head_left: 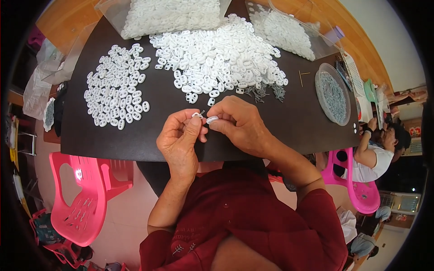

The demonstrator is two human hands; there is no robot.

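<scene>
My left hand (181,137) pinches a small white plastic oval piece (197,115) with a thin metal pin sticking up from it. Touching it, my right hand (237,122) grips a second white oval piece (211,119) between thumb and fingers. Both hands meet above the near edge of a dark board (289,117). A big heap of white oval pieces (221,54) lies just beyond them. A flatter spread of the same pieces (117,92) lies to the left. A small pile of grey metal pins (264,91) sits by the heap's right end.
A round clear dish of metal pins (333,93) sits right on the board. Clear bags of white pieces (169,16) lie at the far edge. A pink plastic chair (83,194) stands lower left. Another person (377,153) sits at the right on a pink chair.
</scene>
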